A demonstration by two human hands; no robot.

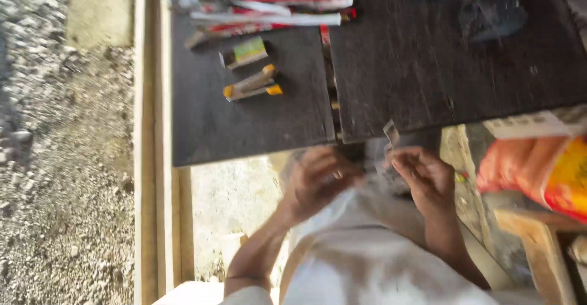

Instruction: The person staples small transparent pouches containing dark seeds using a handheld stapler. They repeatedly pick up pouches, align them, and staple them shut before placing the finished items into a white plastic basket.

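Note:
My left hand [318, 180] and my right hand [425, 180] are close together just below the near edge of a dark wooden table [244, 128], above my lap in white cloth. Between the fingers of both hands is a small pale crumpled piece of paper or wrapper [389, 135], sticking up at the table edge. The picture is blurred, so the exact grip is hard to make out. A ring shows on a finger of my left hand.
On the table lie several long red and white packets [269, 8], a small green-labelled box [244, 52] and two yellow-ended sticks [252, 85]. An orange and yellow bag [541, 170] sits at right on a wooden bench [532, 238]. Gravel ground [61, 158] lies at left.

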